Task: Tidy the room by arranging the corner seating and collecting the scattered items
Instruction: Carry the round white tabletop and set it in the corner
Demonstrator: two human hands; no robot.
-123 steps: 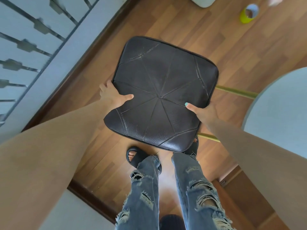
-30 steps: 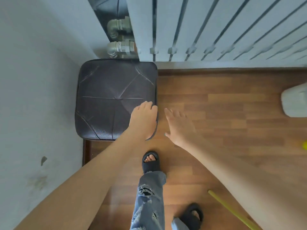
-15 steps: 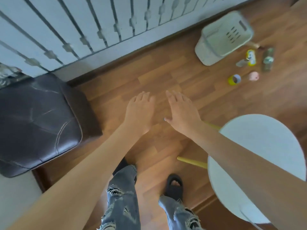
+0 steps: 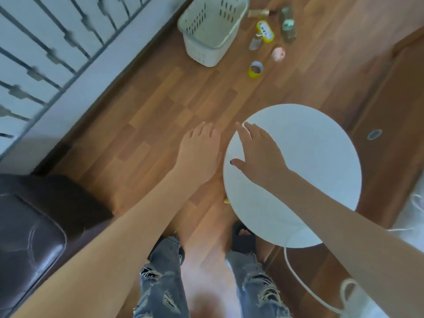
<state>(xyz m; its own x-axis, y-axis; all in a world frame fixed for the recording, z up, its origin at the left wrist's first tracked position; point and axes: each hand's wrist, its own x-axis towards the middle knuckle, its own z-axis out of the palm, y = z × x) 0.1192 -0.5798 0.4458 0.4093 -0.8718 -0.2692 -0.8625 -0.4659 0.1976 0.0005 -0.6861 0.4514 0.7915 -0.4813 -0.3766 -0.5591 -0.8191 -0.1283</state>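
The dark leather stool stands at the lower left, close to the wall. A round white table fills the right middle of the view. My right hand hovers over the table's left edge with fingers straight and spread, holding nothing. My left hand is stretched out flat above the wooden floor just left of the table, also empty. Far ahead a white plastic basket sits on the floor, and beside it lie scattered items: a yellow tape roll, a pink roll, a yellow-white bottle and a dark bottle.
A white radiator runs along the wall at upper left. A white cable loops over the floor at lower right near a white object. My feet in black sandals stand between stool and table. A small round disc lies right of the table.
I set the stool down in the corner and let go of it. My view swung right toward the table and basket; my right hand now reaches over the table edge.
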